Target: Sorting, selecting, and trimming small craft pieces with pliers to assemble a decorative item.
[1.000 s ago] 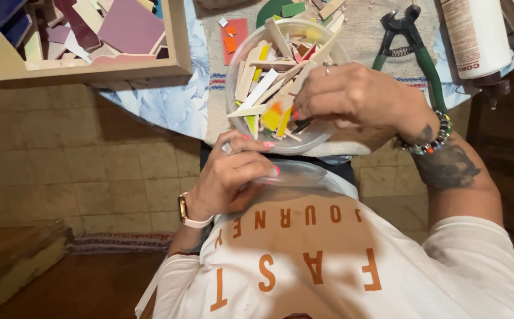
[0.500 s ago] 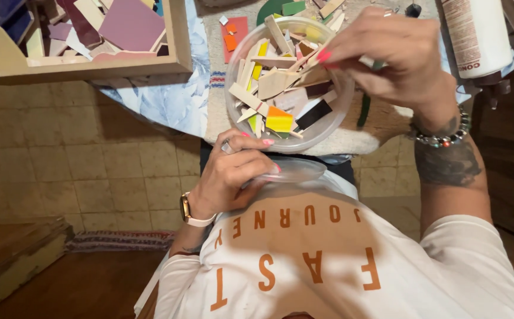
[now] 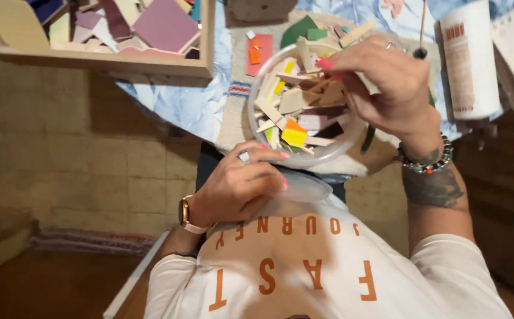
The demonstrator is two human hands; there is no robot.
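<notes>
Clear plastic, that is what we are looking at first: a round see-through plastic bowl (image 3: 304,112) heaped with broken tile pieces (image 3: 295,103) in cream, tan, yellow, orange and dark brown, and it is sitting at the near edge of the counter (image 3: 233,118), right above our lap. We are steadying it with the left hand (image 3: 239,189), fingers curled against the near rim and closed over a thin clear plastic lid (image 3: 304,186) lying just under the bowl's edge. The right hand (image 3: 381,82) is reaching in from the far side, fingertips pinched together over the pile; they are seeming to nip one pale shard, though we cannot tell for sure which piece is in the grip.

How far along are we? By our reckoning, the sorting is barely dented: the bowl is sitting nearly full, pieces overlapping and pointing every way, and only a few loose bits, an orange-red tile fragment (image 3: 260,53) and a green shard (image 3: 301,29), are lying out on the counter beyond it. A shallow wooden tray (image 3: 168,68) of bigger purple, pink and cream tiles is waiting at the upper left, well apart from the bowl. A white cylindrical bottle (image 3: 469,59) is standing to the right, near the wrist.
</notes>
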